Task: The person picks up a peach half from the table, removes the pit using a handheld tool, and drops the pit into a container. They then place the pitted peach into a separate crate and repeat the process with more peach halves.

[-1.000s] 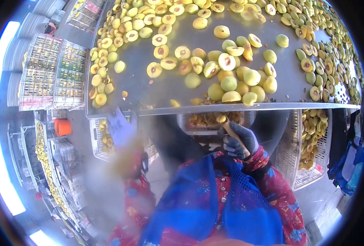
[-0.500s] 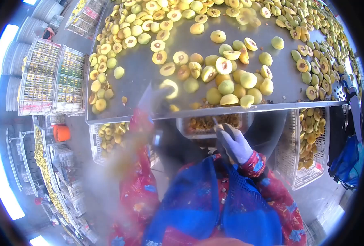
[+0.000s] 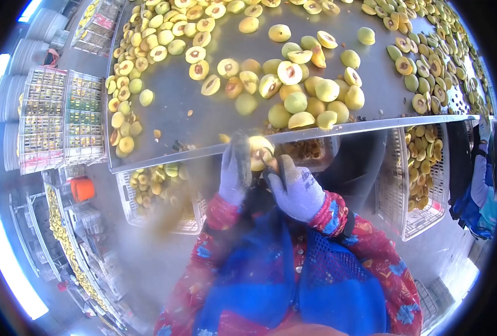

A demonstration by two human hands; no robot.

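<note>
Under the desk [image 3: 176, 112], near its front edge, we have a white slatted crate [image 3: 126, 204] on our left, holding yellow-green fruit, much of it behind a blur. On our right, a tall white crate [image 3: 391, 185] holds many fruit pieces, some with brown hollows. Between them, a smaller pale container [image 3: 333, 147], partly hidden by our hands, holds brownish-yellow scraps. Farther left, stacked crates [image 3: 42, 117] show yellow fruit through their mesh, and an orange bucket [image 3: 82, 189] sits near them; we cannot see what is in it.

The held fruit [image 3: 261, 151] is pale yellow and rounded, with a brownish patch at its lower side, too blurred for us to say more. It is between our two gloved hands, just by the desk's front edge. The fingers of our left hand [image 3: 236, 171] curl against one side of it; those of our right hand [image 3: 294, 190] are bent in at the other, near a small brown thing we cannot identify. Whole and halved fruit [image 3: 327, 89] lies scattered across the metal desk, many halves showing brown centres.
</note>
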